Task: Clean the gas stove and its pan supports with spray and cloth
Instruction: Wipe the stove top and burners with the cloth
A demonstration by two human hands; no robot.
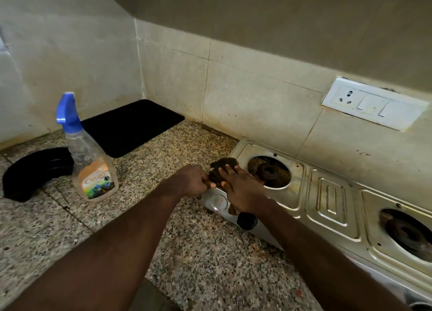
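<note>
The speckled counter carries a steel stove with a stained, yellowed top and a black knob on its front. At its left corner the left hand curls its fingers onto the edge of a dark brown, crumpled cloth. The right hand lies flat on it, fingers straight and spread. Farther left stands a clear spray bottle with a blue trigger head.

I see a speckled granite counter running into the wall corner. On it, from the left: a black curved piece, a bottle upright just beside it, a black mat flat in the corner behind, and the stove along the wall at right.
</note>
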